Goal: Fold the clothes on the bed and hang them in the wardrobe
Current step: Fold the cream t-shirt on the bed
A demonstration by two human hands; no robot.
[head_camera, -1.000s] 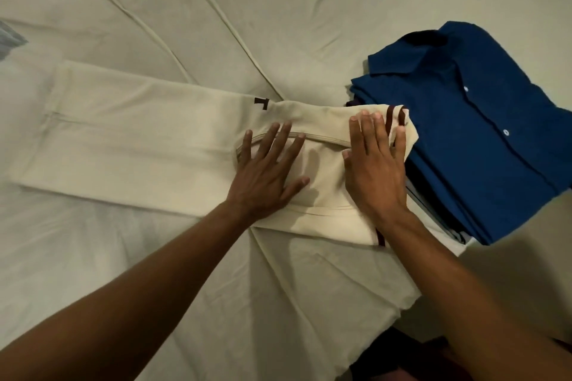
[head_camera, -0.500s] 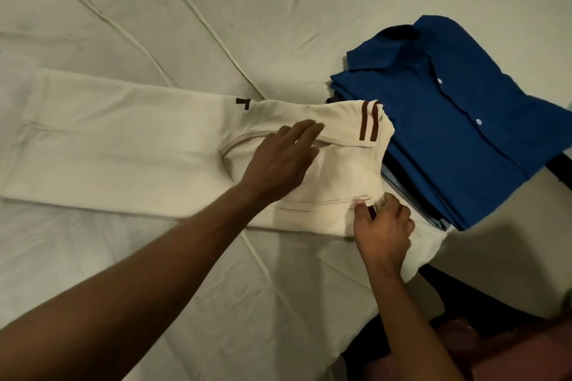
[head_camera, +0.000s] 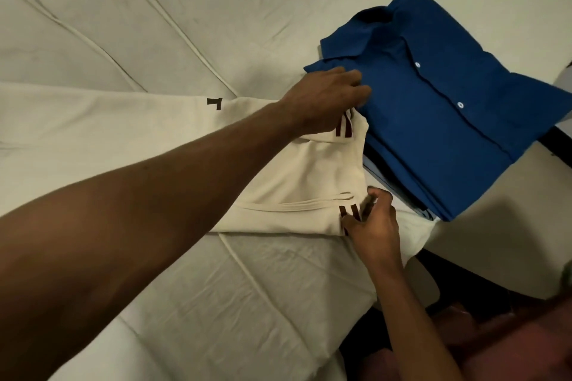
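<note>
Bed (head_camera: 216,25) w/ pale creased sheet fills the view; dark floor at lower right. Cream trousers (head_camera: 108,148) lie flat on it, long axis running left-right, waistband end at the right, touching the folded blue shirt (head_camera: 448,120) stack. Both hands sit at that end: left hand (head_camera: 322,99) grips the far waistband corner, right hand (head_camera: 374,226) pinches the near one. Likely next: fold leftward along the length.

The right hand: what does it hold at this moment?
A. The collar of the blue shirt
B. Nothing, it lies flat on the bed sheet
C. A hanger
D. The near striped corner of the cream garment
D: the right hand pinches the near corner of the cream garment at its dark red stripes, apart from the blue shirt.
</note>
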